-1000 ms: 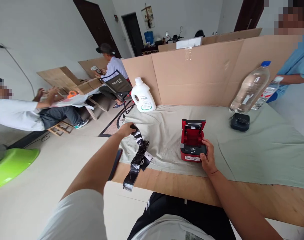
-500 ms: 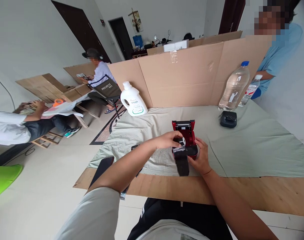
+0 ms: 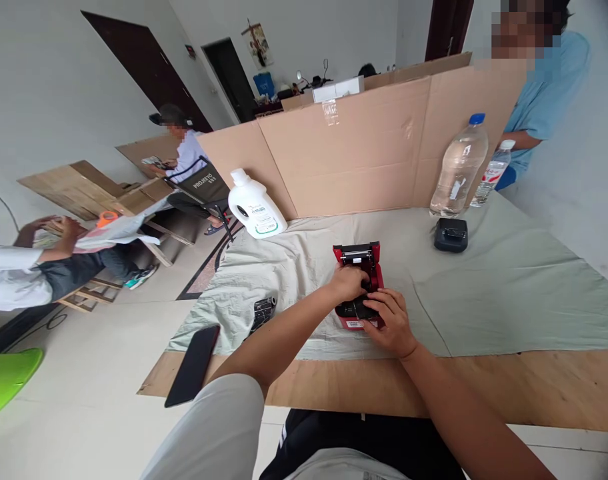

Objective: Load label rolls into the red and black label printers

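Note:
A small red printer (image 3: pixel 358 254) stands on the pale green cloth (image 3: pixel 509 287) with its lid raised. My left hand (image 3: pixel 349 283) reaches into the printer's open compartment, fingers curled on a roll of black tape. The roll's loose black end (image 3: pixel 351 309) lies over the printer's front. My right hand (image 3: pixel 390 321) grips the printer's front right corner and steadies it. Left of the printer, another piece of black printed tape (image 3: pixel 263 311) lies on the cloth.
A black phone (image 3: pixel 193 363) lies at the wooden table's (image 3: pixel 534 390) left front corner. At the back stand a white detergent jug (image 3: pixel 255 208), a large water bottle (image 3: pixel 459 167), a black device (image 3: pixel 451 235) and a cardboard wall (image 3: pixel 364 147). A person in blue (image 3: pixel 547 100) stands behind it; two people sit at left.
My left hand picked up the black tape roll from the cloth at left, carried it to the printer and now pushes it into the compartment. My right hand stayed on the printer.

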The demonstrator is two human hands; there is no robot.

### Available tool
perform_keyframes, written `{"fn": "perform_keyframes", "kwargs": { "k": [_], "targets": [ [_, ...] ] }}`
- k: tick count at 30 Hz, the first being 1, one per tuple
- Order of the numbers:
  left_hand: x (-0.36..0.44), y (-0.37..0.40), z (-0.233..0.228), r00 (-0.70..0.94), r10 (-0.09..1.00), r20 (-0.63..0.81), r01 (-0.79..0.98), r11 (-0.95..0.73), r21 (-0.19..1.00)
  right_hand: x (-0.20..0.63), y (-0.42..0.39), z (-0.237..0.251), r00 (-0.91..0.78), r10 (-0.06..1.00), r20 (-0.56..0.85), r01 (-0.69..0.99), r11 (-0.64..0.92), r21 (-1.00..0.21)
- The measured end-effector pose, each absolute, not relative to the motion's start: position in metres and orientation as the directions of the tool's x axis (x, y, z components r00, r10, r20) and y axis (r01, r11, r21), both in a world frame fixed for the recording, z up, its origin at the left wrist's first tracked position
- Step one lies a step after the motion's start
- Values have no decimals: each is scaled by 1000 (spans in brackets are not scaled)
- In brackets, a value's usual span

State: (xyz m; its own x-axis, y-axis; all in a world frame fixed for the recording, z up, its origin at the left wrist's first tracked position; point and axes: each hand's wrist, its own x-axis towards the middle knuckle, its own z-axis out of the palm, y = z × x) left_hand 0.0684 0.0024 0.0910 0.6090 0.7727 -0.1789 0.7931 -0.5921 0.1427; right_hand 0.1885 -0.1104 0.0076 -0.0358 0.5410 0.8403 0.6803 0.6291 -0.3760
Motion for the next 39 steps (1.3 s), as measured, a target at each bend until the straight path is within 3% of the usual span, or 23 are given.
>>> {"fn": "perform_keyframes", "kwargs": {
  "k": [3,5,9,11,13,19,27,33,39],
  "targets": [
    [66,4,89,614,775,-150,787,-587,187,189,-112,8,-35,543,839,683,626,-377],
    [59,2,88,648,758,-67,736,-602,309,189,-113,9,-38,544,838,686,625,-374],
    [38,-5,90,605,731,316,514,-662,546,189,-114,10,-43,547,836,690,621,-371],
    [28,-4,92,467,728,503,475,-686,552,189,-114,10,-46,544,838,695,620,-364],
    [22,1,91,362,713,600,490,-693,529,189,-114,9,-50,543,838,707,612,-354],
    [16,3,75,410,703,581,399,-711,580,189,-116,7,-71,557,828,741,585,-330],
    [4,-42,57,417,620,665,277,-783,557,186,-120,16,-85,445,892,708,657,-260],
    [-2,-61,34,407,597,691,342,-801,491,187,-119,12,-74,483,873,693,654,-303],
    [7,-76,12,317,619,718,386,-776,498,185,-110,8,7,570,822,743,547,-386]
  ]
}}
